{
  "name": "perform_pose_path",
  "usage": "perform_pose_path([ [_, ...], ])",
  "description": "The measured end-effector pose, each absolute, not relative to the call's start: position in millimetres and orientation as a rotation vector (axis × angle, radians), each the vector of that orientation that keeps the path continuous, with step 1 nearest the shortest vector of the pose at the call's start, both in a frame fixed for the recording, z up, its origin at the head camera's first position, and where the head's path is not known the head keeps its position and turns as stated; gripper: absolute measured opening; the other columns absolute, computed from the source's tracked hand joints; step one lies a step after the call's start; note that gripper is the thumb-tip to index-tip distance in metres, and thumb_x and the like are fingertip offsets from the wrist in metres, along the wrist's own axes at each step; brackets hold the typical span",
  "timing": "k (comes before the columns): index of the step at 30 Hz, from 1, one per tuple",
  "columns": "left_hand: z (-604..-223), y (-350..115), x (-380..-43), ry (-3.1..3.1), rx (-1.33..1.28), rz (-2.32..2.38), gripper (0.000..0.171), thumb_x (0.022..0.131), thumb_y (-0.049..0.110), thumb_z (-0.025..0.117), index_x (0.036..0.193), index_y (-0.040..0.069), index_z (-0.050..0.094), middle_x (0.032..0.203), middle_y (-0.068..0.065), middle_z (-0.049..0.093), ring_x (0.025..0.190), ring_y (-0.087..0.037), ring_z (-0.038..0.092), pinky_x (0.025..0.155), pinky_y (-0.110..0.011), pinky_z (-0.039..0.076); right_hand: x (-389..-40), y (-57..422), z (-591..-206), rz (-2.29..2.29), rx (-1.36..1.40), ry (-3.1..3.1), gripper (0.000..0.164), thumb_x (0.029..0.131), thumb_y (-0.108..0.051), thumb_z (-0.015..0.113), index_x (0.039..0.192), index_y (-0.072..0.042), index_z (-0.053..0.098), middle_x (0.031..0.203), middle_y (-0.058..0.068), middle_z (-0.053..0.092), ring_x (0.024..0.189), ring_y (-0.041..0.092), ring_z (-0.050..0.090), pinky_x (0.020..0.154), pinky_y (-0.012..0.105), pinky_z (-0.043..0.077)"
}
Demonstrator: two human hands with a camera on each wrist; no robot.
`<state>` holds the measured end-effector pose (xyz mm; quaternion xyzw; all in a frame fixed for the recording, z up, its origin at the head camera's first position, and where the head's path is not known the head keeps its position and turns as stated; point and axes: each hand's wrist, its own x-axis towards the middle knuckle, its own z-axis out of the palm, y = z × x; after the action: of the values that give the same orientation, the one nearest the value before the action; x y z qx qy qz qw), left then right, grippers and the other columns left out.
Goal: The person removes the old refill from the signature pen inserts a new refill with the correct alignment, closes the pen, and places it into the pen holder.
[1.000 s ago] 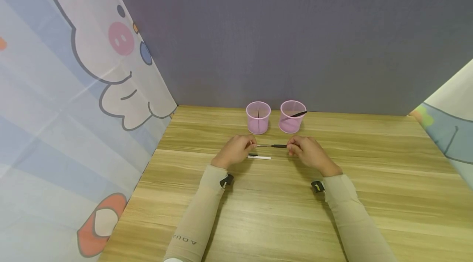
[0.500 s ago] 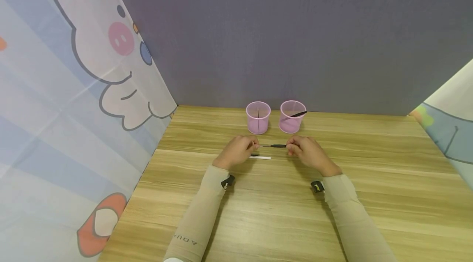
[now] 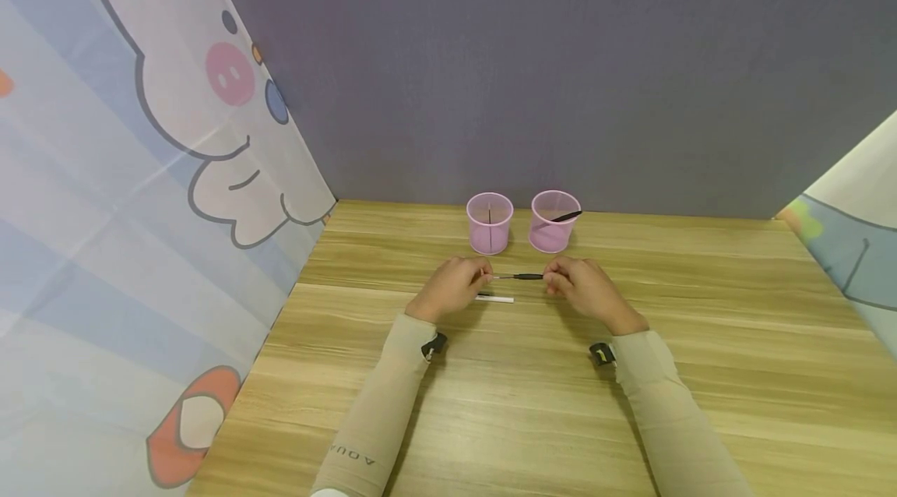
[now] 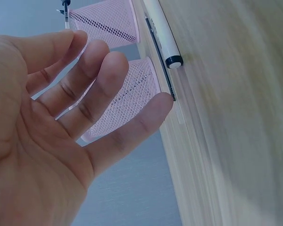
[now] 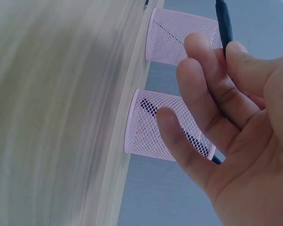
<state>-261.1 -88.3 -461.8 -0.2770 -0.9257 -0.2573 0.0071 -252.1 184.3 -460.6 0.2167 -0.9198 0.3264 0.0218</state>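
My left hand [image 3: 452, 285] pinches a thin pen refill [image 3: 502, 277] between thumb and forefinger. From the other side my right hand [image 3: 587, 290] pinches a black pen barrel [image 3: 528, 276], and the refill runs into its left end. Both lie in one level line above the table. In the right wrist view the black barrel [image 5: 224, 23] rises from the thumb and fingertip; the other fingers are loosely bent. Just below the left hand lies a white pen [image 3: 497, 299], partly covered by that hand. A thin dark rod [image 4: 160, 59] lies alongside the white pen in the left wrist view.
Two pink mesh pen cups stand behind the hands. A thin dark rod is upright in the left cup [image 3: 489, 237]; a black pen [image 3: 566, 217] leans out of the right cup [image 3: 550, 240]. A grey wall [image 3: 561, 76] rises behind the wooden table [image 3: 518, 403].
My left hand has shifted slightly right, toward the right hand, and less of the refill shows between them. More of the white pen is covered. The right hand is nearly still.
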Motion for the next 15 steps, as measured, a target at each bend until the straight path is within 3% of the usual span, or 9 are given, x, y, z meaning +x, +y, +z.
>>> perform_pose_path([
  [15, -459.7, -87.3, -259.2, -2.917, -0.838, -0.777, 0.012, 0.102, 0.022, 0.063, 0.103, 0.014, 0.073, 0.072, 0.006, 0.060, 0.061, -0.005, 0.049, 0.056, -0.022, 0.042, -253.0, 186.6, -459.1, 0.938, 0.614, -2.830, 0.014, 0.100, -0.016, 0.065, 0.088, -0.012, 0.069, 0.069, -0.007, 0.067, 0.066, 0.007, 0.062, 0.066, 0.031, 0.048],
])
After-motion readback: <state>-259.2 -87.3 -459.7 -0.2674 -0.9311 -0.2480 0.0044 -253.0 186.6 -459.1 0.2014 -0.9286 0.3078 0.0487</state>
